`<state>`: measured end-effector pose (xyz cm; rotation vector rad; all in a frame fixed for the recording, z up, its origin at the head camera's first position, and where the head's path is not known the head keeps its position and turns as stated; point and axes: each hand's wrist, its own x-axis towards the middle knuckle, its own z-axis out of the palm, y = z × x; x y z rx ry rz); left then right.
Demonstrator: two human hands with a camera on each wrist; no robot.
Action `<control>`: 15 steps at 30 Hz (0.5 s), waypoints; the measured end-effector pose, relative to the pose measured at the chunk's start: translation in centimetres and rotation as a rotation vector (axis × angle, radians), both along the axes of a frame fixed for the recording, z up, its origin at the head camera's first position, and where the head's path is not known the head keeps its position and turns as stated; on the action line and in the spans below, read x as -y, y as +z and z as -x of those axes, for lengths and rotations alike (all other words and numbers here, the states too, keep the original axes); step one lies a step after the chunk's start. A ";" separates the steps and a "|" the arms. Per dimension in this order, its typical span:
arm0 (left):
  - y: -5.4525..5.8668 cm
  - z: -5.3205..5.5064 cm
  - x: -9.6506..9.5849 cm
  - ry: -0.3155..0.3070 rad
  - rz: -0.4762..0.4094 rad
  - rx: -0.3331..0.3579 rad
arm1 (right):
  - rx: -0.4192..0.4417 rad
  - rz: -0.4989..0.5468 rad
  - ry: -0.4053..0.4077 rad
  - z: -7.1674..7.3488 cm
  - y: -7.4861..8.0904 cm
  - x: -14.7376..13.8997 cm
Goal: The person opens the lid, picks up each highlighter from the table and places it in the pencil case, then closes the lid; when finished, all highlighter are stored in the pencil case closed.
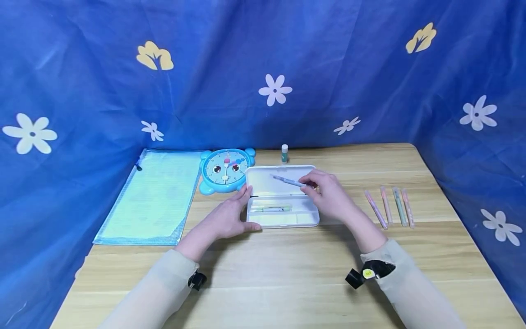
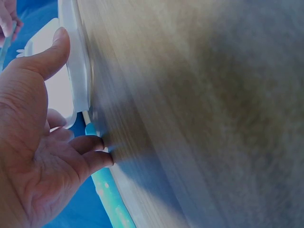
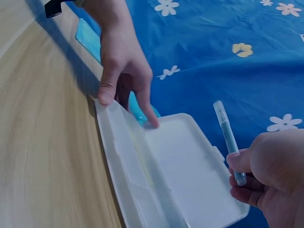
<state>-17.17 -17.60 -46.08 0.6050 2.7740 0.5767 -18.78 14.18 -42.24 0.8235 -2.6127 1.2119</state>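
Observation:
An open white pencil case [image 1: 283,220] lies mid-table, its lid folded back and a green pen [image 1: 271,209] in its tray. At its left end, my left hand [image 1: 232,217] spreads thumb and fingers, the thumb on the front corner and a fingertip at the lid. In the left wrist view that thumb extends along the case's side while the other fingers bend loosely. My right hand [image 1: 326,194] pinches a capped light-blue pen [image 3: 229,137] near one end, between thumb and fingers. It holds the pen above the lid, the far end pointing left in the head view.
Several pastel pens [image 1: 398,208] lie to the right. Behind the case stands a glue stick [image 1: 284,154]. A blue toy clock [image 1: 226,170] sits behind my left hand, beside a light-blue mesh zip pouch [image 1: 152,196]. A blue flowered cloth [image 1: 230,91] hangs at the table's back.

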 end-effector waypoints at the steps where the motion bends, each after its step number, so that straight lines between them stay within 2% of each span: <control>1: 0.0 0.0 0.0 -0.002 -0.003 -0.004 | 0.007 -0.005 0.011 0.1 -0.2 0.3; 5: -0.1 -0.2 0.1 0.003 -0.005 0.000 | 0.015 -0.046 0.050 0.7 -1.1 1.6; 15: -0.5 -0.2 0.0 0.014 0.001 0.000 | -0.010 -0.256 0.104 1.0 -4.1 3.9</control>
